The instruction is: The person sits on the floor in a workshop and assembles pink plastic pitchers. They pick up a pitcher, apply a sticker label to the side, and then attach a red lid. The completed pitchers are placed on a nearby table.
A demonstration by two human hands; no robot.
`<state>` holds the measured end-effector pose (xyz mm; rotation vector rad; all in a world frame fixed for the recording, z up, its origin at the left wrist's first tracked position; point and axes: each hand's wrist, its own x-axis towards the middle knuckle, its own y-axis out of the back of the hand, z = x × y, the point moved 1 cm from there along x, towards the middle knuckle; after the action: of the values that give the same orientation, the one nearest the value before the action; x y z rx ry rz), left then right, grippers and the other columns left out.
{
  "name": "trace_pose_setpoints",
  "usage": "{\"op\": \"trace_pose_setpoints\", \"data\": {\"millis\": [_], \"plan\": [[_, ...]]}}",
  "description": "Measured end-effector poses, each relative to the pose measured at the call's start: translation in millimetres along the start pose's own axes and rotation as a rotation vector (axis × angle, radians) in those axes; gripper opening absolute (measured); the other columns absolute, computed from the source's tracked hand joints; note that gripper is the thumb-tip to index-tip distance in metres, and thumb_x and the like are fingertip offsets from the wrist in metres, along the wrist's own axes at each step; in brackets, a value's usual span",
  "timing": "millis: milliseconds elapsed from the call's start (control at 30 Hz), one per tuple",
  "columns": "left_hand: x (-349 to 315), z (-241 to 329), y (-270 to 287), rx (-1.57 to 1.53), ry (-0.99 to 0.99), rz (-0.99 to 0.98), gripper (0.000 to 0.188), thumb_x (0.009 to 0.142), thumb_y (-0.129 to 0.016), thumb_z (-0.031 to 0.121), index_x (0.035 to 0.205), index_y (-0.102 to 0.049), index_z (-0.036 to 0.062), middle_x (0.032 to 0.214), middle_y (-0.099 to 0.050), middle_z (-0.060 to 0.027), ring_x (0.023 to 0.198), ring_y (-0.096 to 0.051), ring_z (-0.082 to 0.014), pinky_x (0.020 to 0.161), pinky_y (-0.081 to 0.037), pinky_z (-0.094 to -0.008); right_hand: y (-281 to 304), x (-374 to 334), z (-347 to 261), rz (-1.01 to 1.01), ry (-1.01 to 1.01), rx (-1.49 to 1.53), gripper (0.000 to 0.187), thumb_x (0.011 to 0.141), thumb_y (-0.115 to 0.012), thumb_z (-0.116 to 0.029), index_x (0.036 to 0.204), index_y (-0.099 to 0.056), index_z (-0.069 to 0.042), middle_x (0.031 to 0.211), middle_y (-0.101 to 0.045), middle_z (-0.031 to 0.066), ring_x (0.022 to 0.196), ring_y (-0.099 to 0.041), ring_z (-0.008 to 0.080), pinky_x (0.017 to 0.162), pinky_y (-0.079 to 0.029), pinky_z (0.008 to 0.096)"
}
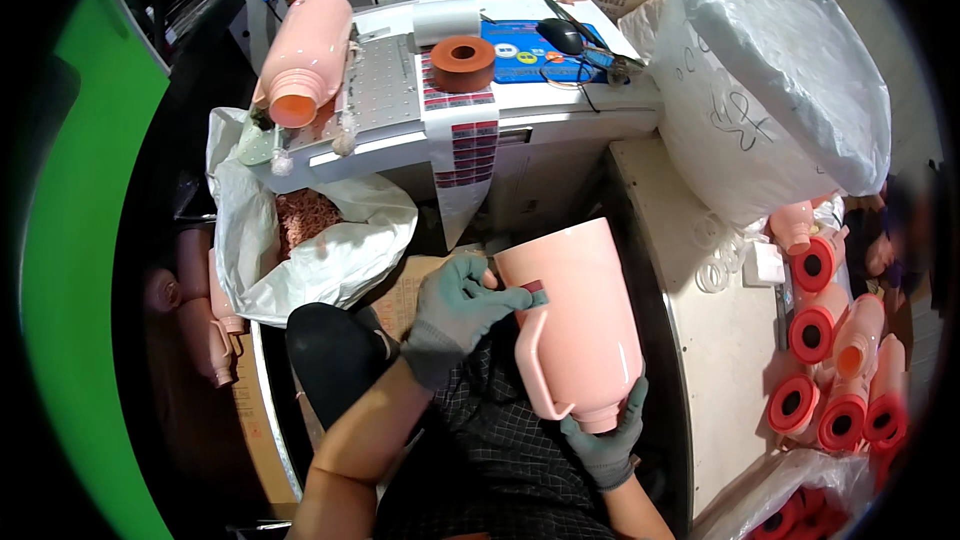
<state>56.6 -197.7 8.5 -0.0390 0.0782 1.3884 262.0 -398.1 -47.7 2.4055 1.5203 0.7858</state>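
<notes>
A large pink plastic bottle [580, 320] with a side handle is tilted above my lap, its neck pointing down toward me. My right hand [606, 440], in a grey-green glove, grips it by the neck end. Just above the handle, my gloved left hand [460, 310] pinches a small dark red label [534, 290] between thumb and finger. The label lies close against the bottle's wall; I cannot tell whether it is stuck on.
A similar pink bottle [305, 55] lies on the machine table, near a brown tape roll [462, 62] and a hanging label strip [470, 155]. A white sack [380, 240] holds pink scraps. Right stands a big white bag [760, 90]; below it are several pink bottles and red lids [818, 330].
</notes>
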Motion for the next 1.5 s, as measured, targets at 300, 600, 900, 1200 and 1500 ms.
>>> {"op": "trace_pose_setpoints", "data": {"millis": [300, 600, 900, 1200, 1500], "plan": [[65, 58, 166, 1.239, -1.006, 0.443, 0.044, 0.091, -0.073, 0.019, 0.131, -0.060, 0.0062, 0.126, -0.066, -0.0134, 0.095, -0.070, -0.0301, 0.082, -0.057, -0.0416, 24, 66, -23, 0.274, -0.184, 0.523, 0.120, 0.082, -0.084, -0.051, 0.164, -0.019, 0.007, 0.162, -0.037, 0.0222, 0.146, -0.044, 0.0330, 0.120, -0.038, 0.0474], [135, 64, 237, 1.862, -0.870, 0.414, 0.019, 0.088, -0.066, 0.022, 0.106, -0.067, 0.0161, 0.102, -0.062, -0.0035, 0.091, -0.064, -0.0219, 0.076, -0.052, -0.0390, -33, 157, -66, 0.125, 0.181, 0.455, 0.106, 0.079, -0.084, -0.011, 0.164, -0.024, 0.006, 0.162, -0.040, 0.0184, 0.146, -0.044, 0.0264, 0.119, -0.038, 0.0401], [-128, 98, 125, 0.914, -1.124, -0.137, 0.017, 0.083, -0.076, 0.018, 0.100, -0.074, 0.0154, 0.092, -0.069, -0.0031, 0.081, -0.068, -0.0212, 0.067, -0.058, -0.0381, -192, 283, -184, -0.093, 0.786, -0.507, 0.099, 0.076, -0.090, -0.042, 0.161, -0.042, -0.027, 0.159, -0.040, 0.0322, 0.099, -0.074, 0.0445, 0.074, -0.062, 0.0491], [-126, 21, 146, 0.613, -0.594, -0.069, 0.029, 0.080, -0.088, 0.028, 0.101, -0.075, 0.0123, 0.129, -0.062, -0.0122, 0.119, -0.058, -0.0380, 0.097, -0.050, -0.0515, -368, 331, -216, -0.255, 0.776, -0.758, 0.085, 0.080, -0.082, -0.032, 0.153, -0.040, -0.040, 0.167, -0.026, 0.0283, 0.081, -0.076, 0.0359, 0.065, -0.062, 0.0488], [-101, 5, 130, 0.032, -0.345, -0.443, 0.045, 0.076, -0.092, 0.021, 0.115, -0.071, 0.0092, 0.142, -0.054, -0.0225, 0.132, -0.054, -0.0377, 0.108, -0.047, -0.0487, -401, 339, -197, -0.081, 0.844, -0.487, 0.050, 0.085, -0.073, -0.034, 0.132, -0.058, -0.025, 0.129, -0.051, 0.0235, 0.088, -0.073, 0.0357, 0.069, -0.056, 0.0507]]}}
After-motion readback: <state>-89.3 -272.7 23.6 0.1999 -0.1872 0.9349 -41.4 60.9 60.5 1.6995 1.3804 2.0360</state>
